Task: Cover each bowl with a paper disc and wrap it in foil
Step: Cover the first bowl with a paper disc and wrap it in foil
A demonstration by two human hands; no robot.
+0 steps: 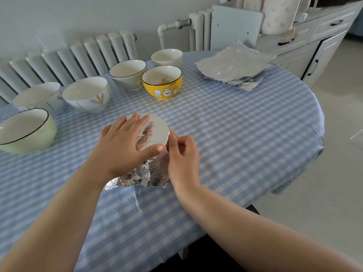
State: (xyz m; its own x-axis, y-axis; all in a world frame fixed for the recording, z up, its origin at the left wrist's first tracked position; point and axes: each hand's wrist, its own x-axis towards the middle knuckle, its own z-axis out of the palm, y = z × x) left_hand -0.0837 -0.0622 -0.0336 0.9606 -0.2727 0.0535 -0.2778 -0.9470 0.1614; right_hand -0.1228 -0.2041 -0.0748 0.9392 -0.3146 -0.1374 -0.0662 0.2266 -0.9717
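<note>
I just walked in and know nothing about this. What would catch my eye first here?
Most striking are the two hands at the table's near middle: the left hand lies flat on a foil-wrapped bowl, while the right hand pinches foil at its rim. Next comes the bright yellow cat bowl among pale open bowls farther back, then the stack of foil sheets at the far right.

Soft daylight is filling the room and making the foil sheets (234, 65) shine, shadows are staying faint on the table (225, 122), and the wide lens is bending the edges while the nearest arms are looking a bit blurry.
</note>
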